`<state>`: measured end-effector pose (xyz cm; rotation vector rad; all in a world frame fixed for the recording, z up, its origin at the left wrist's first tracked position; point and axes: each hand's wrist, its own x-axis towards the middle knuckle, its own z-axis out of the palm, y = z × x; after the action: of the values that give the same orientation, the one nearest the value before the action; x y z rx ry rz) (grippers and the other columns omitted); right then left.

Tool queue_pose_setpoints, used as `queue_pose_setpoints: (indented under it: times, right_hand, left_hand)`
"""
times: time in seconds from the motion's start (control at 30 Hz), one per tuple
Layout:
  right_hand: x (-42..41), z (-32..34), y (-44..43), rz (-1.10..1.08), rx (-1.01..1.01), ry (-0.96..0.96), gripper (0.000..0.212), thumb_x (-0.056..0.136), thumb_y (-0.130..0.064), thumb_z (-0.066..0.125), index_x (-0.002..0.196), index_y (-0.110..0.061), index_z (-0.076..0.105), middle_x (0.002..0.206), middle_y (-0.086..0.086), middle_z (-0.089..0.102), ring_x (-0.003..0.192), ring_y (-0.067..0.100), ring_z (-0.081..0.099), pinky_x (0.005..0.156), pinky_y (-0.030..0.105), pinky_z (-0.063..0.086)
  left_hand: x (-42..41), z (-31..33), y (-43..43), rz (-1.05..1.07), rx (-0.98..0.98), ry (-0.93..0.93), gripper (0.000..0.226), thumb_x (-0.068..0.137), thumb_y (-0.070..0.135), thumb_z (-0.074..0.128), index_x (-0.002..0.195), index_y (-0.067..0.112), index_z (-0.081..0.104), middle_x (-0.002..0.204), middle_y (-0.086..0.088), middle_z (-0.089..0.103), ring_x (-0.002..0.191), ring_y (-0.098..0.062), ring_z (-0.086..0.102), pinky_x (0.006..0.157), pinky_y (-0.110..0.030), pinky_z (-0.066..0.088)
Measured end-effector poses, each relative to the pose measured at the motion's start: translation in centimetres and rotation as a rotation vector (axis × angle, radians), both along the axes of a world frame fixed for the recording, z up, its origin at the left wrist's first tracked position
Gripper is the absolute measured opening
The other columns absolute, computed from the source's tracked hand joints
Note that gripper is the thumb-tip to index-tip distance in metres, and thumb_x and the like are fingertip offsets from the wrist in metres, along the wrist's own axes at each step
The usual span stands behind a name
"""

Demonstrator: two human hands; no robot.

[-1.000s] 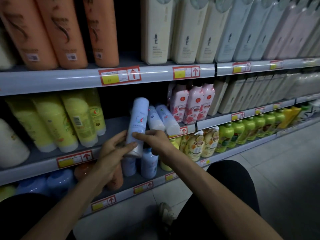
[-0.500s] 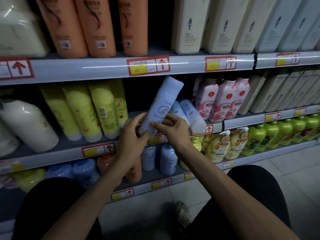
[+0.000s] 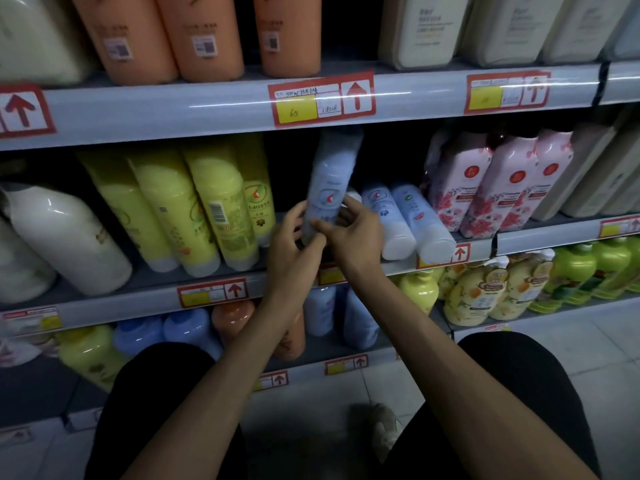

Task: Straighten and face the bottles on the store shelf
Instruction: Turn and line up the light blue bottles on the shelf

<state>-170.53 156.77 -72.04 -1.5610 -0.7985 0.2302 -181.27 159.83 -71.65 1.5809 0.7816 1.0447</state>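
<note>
A pale blue bottle (image 3: 330, 183) with a round logo stands nearly upright on the middle shelf (image 3: 145, 299), its top under the shelf above. My left hand (image 3: 292, 247) grips its lower left side and my right hand (image 3: 349, 233) grips its lower right side, so the bottle's base is hidden. To its right, two more pale blue bottles (image 3: 405, 220) lean with white caps down at the shelf edge. Several yellow bottles (image 3: 194, 206) lean to its left.
Pink floral bottles (image 3: 498, 181) stand to the right, a white bottle (image 3: 65, 237) at far left. Orange bottles (image 3: 204, 32) and cream bottles (image 3: 422, 29) fill the top shelf. Blue, orange and yellow-green bottles crowd the lower shelf. My knees and the tiled floor lie below.
The pale blue bottle has gone from tilted to the right to nearly upright and deeper under the upper shelf. Both hands stayed on its lower part. The view moved closer.
</note>
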Motion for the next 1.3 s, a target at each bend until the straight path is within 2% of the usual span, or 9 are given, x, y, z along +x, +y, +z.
queue_pose_setpoints:
  times: [0.07,0.17,0.33,0.47,0.57,0.8,0.97,1.07,1.3]
  right_hand:
    - [-0.3,0.2,0.4,0.004,-0.053,-0.058,0.037,0.073,-0.027,0.084,0.107,-0.022,0.074,0.096,-0.006,0.080,0.091,0.006,0.075,0.083,0.042,0.062]
    - [-0.7,0.3,0.7,-0.007,-0.125,-0.158,0.050,0.073,-0.048,0.073,0.119,-0.031,0.067,0.097,-0.007,0.078,0.093,0.014,0.074,0.081,0.044,0.061]
    - [-0.7,0.5,0.5,-0.022,-0.178,-0.237,0.062,0.072,-0.056,0.065,0.129,-0.032,0.063,0.104,-0.006,0.078,0.099,0.018,0.073,0.083,0.043,0.060]
    - [-0.1,0.4,-0.1,0.010,-0.207,-0.257,0.060,0.075,-0.029,0.064,0.136,-0.027,0.062,0.114,-0.005,0.077,0.108,0.016,0.072,0.092,0.040,0.059]
    - [0.4,-0.1,-0.6,-0.129,-0.230,-0.307,0.044,0.090,-0.011,0.059,0.133,-0.012,0.063,0.106,0.008,0.078,0.103,0.029,0.072,0.086,0.041,0.056]
    - [0.2,-1.1,0.8,-0.216,-0.407,-0.327,0.036,0.104,-0.023,0.052,0.135,-0.005,0.052,0.104,0.022,0.073,0.099,0.044,0.068,0.083,0.052,0.055]
    - [1.3,-0.5,2.6,-0.283,-0.622,-0.421,0.047,0.106,-0.015,0.048,0.147,0.003,0.034,0.122,0.025,0.068,0.110,0.042,0.067,0.085,0.044,0.052]
    - [1.6,-0.8,3.7,-0.318,-0.712,-0.478,0.059,0.102,-0.006,0.049,0.153,0.009,0.023,0.123,0.024,0.068,0.109,0.038,0.069,0.085,0.041,0.053]
    - [2.0,-0.7,4.7,-0.350,-0.734,-0.476,0.040,0.099,-0.003,0.050,0.137,0.004,0.040,0.119,0.021,0.070,0.106,0.037,0.071,0.083,0.041,0.055]
  left_hand:
    - [0.3,0.1,0.1,0.021,-0.076,-0.028,0.054,0.097,0.009,0.062,0.148,0.023,0.053,0.133,-0.002,0.066,0.114,-0.011,0.068,0.082,-0.015,0.054]
    - [0.3,0.2,0.3,0.047,-0.149,-0.071,0.048,0.099,0.014,0.060,0.145,0.026,0.053,0.130,-0.002,0.069,0.110,-0.011,0.069,0.082,-0.021,0.053]
    - [0.0,0.3,0.3,0.018,-0.165,-0.065,0.050,0.097,0.017,0.059,0.147,0.024,0.052,0.133,-0.003,0.066,0.113,-0.013,0.068,0.085,-0.022,0.052]
    - [-0.3,0.2,0.4,0.019,-0.156,-0.044,0.052,0.099,0.010,0.061,0.149,0.021,0.052,0.137,-0.003,0.063,0.114,-0.012,0.068,0.094,-0.030,0.057]
    - [-0.8,0.1,0.4,0.028,-0.133,-0.003,0.045,0.099,0.006,0.059,0.141,0.018,0.059,0.133,-0.003,0.066,0.110,-0.011,0.068,0.094,-0.031,0.058]
    - [-0.9,-0.2,0.6,0.062,-0.034,0.087,0.052,0.097,0.016,0.067,0.145,0.024,0.049,0.112,0.008,0.069,0.090,0.003,0.068,0.071,-0.009,0.051]
    - [-0.6,-0.6,1.6,0.142,0.071,0.242,0.065,0.092,0.026,0.073,0.151,0.025,0.045,0.096,0.017,0.071,0.088,-0.002,0.069,0.082,-0.033,0.058]
    - [-0.4,-0.6,1.9,0.132,0.043,0.233,0.063,0.091,0.024,0.074,0.149,0.024,0.047,0.091,0.017,0.071,0.084,0.000,0.069,0.080,-0.032,0.059]
    - [-0.3,-0.6,2.1,0.139,0.082,0.280,0.060,0.092,0.023,0.072,0.148,0.027,0.048,0.096,0.015,0.072,0.086,-0.002,0.069,0.080,-0.035,0.060]
